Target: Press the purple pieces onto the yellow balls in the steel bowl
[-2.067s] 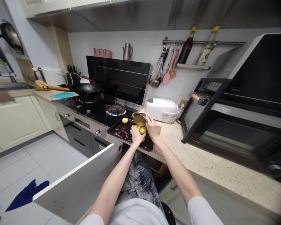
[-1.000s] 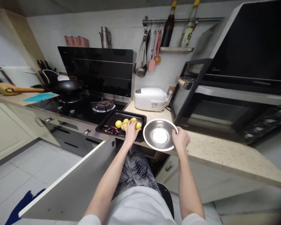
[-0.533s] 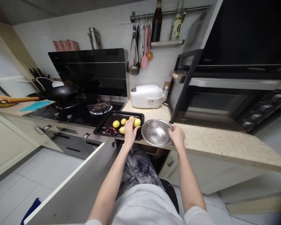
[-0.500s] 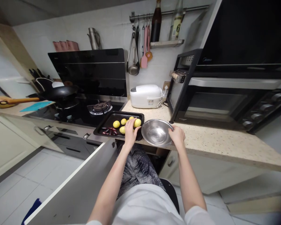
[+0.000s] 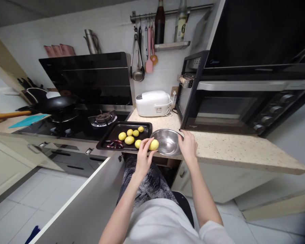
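Observation:
A round yellow fruit or vegetable (image 5: pixel 154 145) is pinched in my left hand (image 5: pixel 143 156), at the near left rim of a steel bowl (image 5: pixel 169 142). The bowl has nothing visible inside it. My right hand (image 5: pixel 188 146) grips the bowl's right rim. Left of the bowl lies a black tray (image 5: pixel 109 131) on the counter, holding several yellow pieces (image 5: pixel 129 140) and a small group of dark red, elongated pieces (image 5: pixel 115 144). One yellow piece is partly hidden behind my left fingers.
Behind the tray and bowl stands a white appliance (image 5: pixel 152 104). The gas stove (image 5: pixel 103 118) with a wok (image 5: pixel 56 103) is at left, an oven (image 5: pixel 223 108) at right. An open cabinet door (image 5: pixel 91 200) stands below the counter, left of my legs.
My left hand has moved from over the tray rightward to the bowl, carrying the yellow piece. My right hand stays on the bowl's rim. The whole view has shifted somewhat.

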`<action>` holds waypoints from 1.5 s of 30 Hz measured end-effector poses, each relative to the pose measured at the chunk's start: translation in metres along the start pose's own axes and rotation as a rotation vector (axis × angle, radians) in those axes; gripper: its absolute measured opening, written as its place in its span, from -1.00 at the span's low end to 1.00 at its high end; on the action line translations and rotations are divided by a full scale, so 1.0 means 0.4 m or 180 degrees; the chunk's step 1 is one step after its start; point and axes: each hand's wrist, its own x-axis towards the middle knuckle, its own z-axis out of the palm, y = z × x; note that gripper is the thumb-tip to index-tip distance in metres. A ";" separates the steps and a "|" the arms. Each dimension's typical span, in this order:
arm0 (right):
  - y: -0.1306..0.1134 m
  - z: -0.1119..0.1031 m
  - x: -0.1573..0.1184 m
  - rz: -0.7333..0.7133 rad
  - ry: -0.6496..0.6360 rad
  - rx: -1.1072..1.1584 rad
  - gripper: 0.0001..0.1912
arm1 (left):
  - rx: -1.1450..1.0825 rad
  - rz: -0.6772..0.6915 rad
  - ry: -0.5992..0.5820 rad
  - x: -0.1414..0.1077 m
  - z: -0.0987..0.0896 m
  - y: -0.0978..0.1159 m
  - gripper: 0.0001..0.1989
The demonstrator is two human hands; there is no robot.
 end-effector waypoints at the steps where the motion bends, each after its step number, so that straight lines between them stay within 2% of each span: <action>1: -0.013 -0.005 -0.023 -0.0372 0.0223 0.0365 -0.62 | 0.0005 -0.0033 0.0019 -0.002 0.004 0.003 -0.55; 2: -0.027 -0.009 -0.049 -0.0672 0.0295 0.0731 -0.66 | -0.0003 -0.0055 0.0023 -0.002 0.009 0.005 -0.54; 3: -0.040 -0.012 -0.074 -0.0915 0.0199 0.1070 -0.68 | -0.0026 -0.0060 -0.0001 -0.001 0.015 0.008 -0.54; 5: -0.061 -0.011 -0.120 -0.1081 -0.0143 0.1578 -0.70 | -0.0106 -0.0032 -0.0116 0.004 0.028 0.014 -0.53; 9: -0.069 -0.001 -0.161 -0.0803 -0.0524 0.2034 -0.61 | -0.0235 0.0057 -0.0353 0.009 0.051 0.022 -0.51; 13: -0.036 0.006 -0.128 -0.0547 -0.0791 0.2249 -0.58 | -0.0224 0.0128 -0.0543 -0.001 0.061 0.018 -0.42; 16: -0.008 0.013 -0.077 -0.0470 -0.0606 0.1978 -0.62 | 0.0098 0.0299 -0.0832 -0.011 0.061 0.009 -0.21; 17: -0.001 0.016 -0.058 -0.0466 -0.0535 0.1765 -0.64 | 0.0251 0.0399 -0.0930 -0.014 0.060 0.006 -0.20; 21: 0.010 0.030 0.001 -0.0499 -0.0725 0.0649 -0.68 | 0.0682 0.0703 -0.1023 -0.017 0.056 -0.002 -0.55; 23: 0.008 0.037 0.017 -0.0506 -0.0860 0.0381 -0.71 | 0.0722 0.0757 -0.0947 -0.017 0.050 0.001 -0.63; 27: -0.003 0.047 0.022 -0.0530 -0.1031 0.0244 -0.73 | 0.0670 0.0826 -0.0842 -0.020 0.027 0.018 -0.64; 32: -0.012 0.048 0.005 -0.0613 -0.1177 0.0137 -0.67 | 0.0618 0.0798 -0.0898 -0.033 0.012 0.020 -0.64; 36: -0.012 0.042 -0.007 -0.0688 -0.1086 0.0100 -0.57 | 0.0447 0.0672 -0.0934 -0.044 0.019 0.010 -0.60; 40: -0.002 0.042 -0.015 -0.0876 -0.0866 0.0080 -0.60 | 0.0259 0.0626 -0.0882 -0.043 0.014 0.011 -0.52; 42: 0.006 0.045 -0.016 -0.0930 -0.0796 0.0088 -0.63 | 0.0197 0.0503 -0.0783 -0.035 0.001 0.008 -0.53; 45: 0.016 0.050 -0.018 -0.0916 -0.0764 0.0119 -0.64 | 0.0301 0.0128 -0.0450 -0.014 -0.026 -0.019 -0.65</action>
